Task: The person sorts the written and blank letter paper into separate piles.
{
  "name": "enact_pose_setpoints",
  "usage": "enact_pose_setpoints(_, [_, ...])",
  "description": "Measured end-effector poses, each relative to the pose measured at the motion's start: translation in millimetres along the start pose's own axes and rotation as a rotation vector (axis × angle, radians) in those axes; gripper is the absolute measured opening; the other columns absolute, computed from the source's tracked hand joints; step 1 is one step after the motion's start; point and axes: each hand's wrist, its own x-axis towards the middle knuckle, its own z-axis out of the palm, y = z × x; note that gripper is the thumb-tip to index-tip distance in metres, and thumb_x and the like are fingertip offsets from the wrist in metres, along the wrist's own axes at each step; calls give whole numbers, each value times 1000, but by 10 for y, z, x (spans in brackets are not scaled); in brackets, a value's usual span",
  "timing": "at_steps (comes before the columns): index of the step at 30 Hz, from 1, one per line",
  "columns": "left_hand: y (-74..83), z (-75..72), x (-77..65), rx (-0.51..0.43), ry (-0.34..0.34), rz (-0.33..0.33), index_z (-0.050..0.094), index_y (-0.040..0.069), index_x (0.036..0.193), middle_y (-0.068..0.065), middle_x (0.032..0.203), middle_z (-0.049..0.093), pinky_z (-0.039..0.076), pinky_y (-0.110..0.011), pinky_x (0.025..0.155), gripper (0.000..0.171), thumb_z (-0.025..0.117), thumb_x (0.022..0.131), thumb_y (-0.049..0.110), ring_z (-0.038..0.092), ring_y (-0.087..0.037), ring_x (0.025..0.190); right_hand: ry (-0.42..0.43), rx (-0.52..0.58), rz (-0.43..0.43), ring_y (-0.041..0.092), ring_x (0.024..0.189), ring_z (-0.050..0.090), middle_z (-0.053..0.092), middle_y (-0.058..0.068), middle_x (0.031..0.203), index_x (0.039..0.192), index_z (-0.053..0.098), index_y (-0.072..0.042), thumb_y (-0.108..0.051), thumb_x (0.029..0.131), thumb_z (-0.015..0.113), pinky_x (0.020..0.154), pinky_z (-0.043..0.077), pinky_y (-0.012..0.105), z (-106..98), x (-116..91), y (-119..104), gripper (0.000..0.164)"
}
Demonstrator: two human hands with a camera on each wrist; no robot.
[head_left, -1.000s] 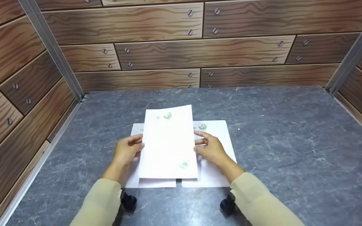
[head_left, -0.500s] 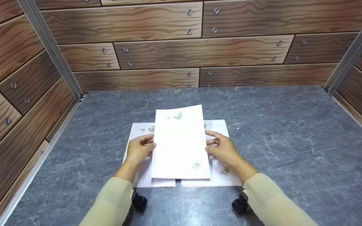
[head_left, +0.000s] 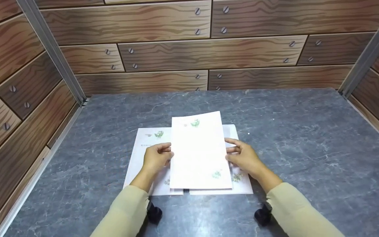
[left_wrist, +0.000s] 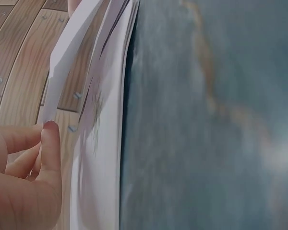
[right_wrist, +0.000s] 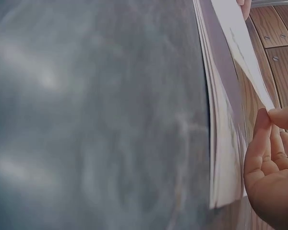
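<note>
A white sheet of paper (head_left: 197,151) with green printed pictures is held raised and slightly bowed. My left hand (head_left: 156,158) pinches its left edge, and my right hand (head_left: 246,159) pinches the right edge. Below it, two paper piles lie side by side: the left pile (head_left: 138,161) is partly uncovered, while the right pile (head_left: 243,188) is mostly hidden. In the left wrist view, thumb and fingers grip the sheet (left_wrist: 69,52) above a pile (left_wrist: 103,167). The right wrist view has the sheet (right_wrist: 242,43) pinched apart from the layered pile (right_wrist: 225,158).
The piles rest on a dark grey marbled table (head_left: 308,148). Wood-patterned walls (head_left: 163,56) enclose it at the back and both sides, with metal corner posts (head_left: 53,49). Dark round wrist devices (head_left: 155,214) hang beneath the sleeves.
Both hands have carried the sheet rightward, from across both piles to mostly over the right one. More of the left pile now shows, including its printed top.
</note>
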Motion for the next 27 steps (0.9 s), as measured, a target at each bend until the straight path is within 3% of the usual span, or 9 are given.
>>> enact_pose_setpoints(14, [78,222,-58,25,-50,-38,62,-3,121,-10,101,62,56,-26,71,35,64,86,-5,63,-19,88,-6,-34,-49,13,66,57,66,20,105,138,43,6,8,82,60,52,46,21,-246,-69,74,59])
enact_pose_setpoints(21, [81,323,-74,41,-61,-12,63,-4,119,-10,99,64,56,-26,68,34,65,85,-6,63,-18,85,-20,-21,-44,16,79,63,64,24,109,140,41,5,8,83,61,61,53,24,-342,-100,116,60])
enact_pose_setpoints(27, [96,386,-87,46,-81,-3,63,-5,119,-9,97,63,56,-25,66,34,65,85,-7,63,-17,82,-24,-29,-28,19,81,65,64,21,108,140,42,4,7,84,61,64,55,28,-411,-130,134,59])
